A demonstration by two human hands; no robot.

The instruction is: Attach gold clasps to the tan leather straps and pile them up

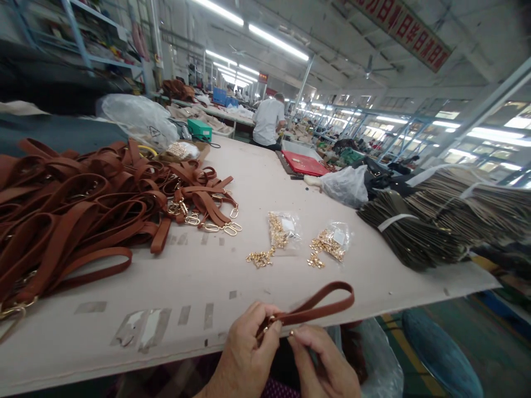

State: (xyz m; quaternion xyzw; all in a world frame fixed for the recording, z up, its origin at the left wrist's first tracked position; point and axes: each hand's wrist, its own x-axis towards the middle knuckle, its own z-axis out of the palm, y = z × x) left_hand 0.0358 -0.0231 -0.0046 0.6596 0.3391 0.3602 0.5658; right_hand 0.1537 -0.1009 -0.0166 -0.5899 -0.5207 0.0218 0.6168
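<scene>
A brown leather strap [315, 307] with a looped end rests at the table's front edge. My left hand [249, 345] pinches its hardware end, where a bit of gold metal shows between thumb and finger. Just to the right, my right hand [321, 359] holds a tiny gold stud [291, 333] between thumb and fingertip, close to the strap but apart from it. Beyond the hands lie two clear plastic bags of gold studs, a left bag [279, 231] and a right bag [332, 242], with loose studs [259, 258] spilled beside them.
Brown straps with gold clasps [83, 199] are heaped on the left of the table [240, 166]. Bundled dark strips [415, 226] lie at the right, near a crumpled plastic bag [346, 185] and a red folder [305, 163]. A person in white [267, 119] sits farther back. A blue stool [440, 354] stands lower right.
</scene>
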